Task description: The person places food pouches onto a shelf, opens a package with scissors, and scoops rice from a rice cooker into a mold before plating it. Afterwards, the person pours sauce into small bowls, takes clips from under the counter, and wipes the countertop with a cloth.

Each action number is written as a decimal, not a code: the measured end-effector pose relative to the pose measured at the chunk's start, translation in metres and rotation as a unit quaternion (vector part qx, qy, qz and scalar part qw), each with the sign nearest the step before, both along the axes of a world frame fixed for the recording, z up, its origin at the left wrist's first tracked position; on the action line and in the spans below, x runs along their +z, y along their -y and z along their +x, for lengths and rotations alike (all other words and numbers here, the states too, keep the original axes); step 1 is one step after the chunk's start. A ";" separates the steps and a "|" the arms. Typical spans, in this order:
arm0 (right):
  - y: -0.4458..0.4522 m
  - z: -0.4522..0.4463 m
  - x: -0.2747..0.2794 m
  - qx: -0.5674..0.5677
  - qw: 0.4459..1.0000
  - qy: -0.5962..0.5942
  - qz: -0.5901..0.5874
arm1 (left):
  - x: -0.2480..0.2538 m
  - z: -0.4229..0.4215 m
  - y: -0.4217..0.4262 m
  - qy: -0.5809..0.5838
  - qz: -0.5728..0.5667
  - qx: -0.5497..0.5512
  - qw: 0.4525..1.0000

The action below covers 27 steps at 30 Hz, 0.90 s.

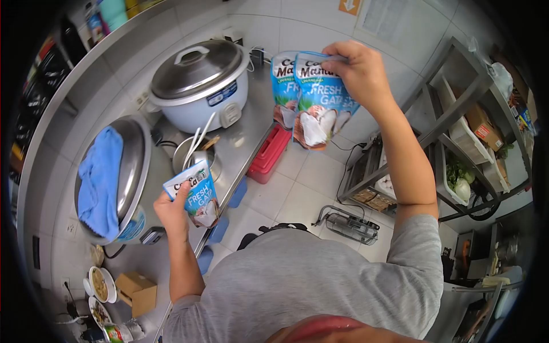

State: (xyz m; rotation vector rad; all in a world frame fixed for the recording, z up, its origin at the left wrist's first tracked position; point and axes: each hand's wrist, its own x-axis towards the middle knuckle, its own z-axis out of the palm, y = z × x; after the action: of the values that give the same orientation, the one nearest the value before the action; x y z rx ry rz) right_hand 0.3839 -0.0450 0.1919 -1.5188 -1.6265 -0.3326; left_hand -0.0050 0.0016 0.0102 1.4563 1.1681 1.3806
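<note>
Left fingers (183,191) pinch one pouch (201,200) by its side, seen across the desk's (243,150) edge; right fingers (338,51), closed, hold other pouches (314,100) by their tops beyond that edge, well apart.

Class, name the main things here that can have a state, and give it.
Right hand, closed on Fresh Gata pouches
Left hand, closed on another pouch
Rice cooker, lid on
Second cooker, covered
Blue towel, draped over second cooker
Metal pot, uncovered, utensils inside
Red box, apparently closed

A rice cooker (200,83) and vegetables (461,186) mark this kitchen.
</note>
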 end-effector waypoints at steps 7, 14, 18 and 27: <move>-0.106 0.140 -0.015 -0.008 1.000 -0.001 0.011 | 0.010 0.121 -0.084 0.136 0.009 -0.047 0.990; -0.197 0.224 0.017 -0.048 0.998 0.032 0.023 | 0.032 0.202 -0.183 0.135 0.012 -0.071 0.988; -0.261 0.259 0.059 -0.031 0.999 0.002 0.031 | 0.043 0.249 -0.229 0.130 0.038 -0.095 0.986; -0.513 0.291 0.181 0.161 0.958 -0.003 0.237 | 0.034 0.318 -0.280 0.159 0.070 0.041 0.984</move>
State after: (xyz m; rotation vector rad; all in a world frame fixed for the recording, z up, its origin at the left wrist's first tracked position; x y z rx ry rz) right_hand 0.6751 0.4681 0.3729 -0.8800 -1.6115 -0.4933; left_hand 0.3126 0.2813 0.0446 1.2336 0.9518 1.7091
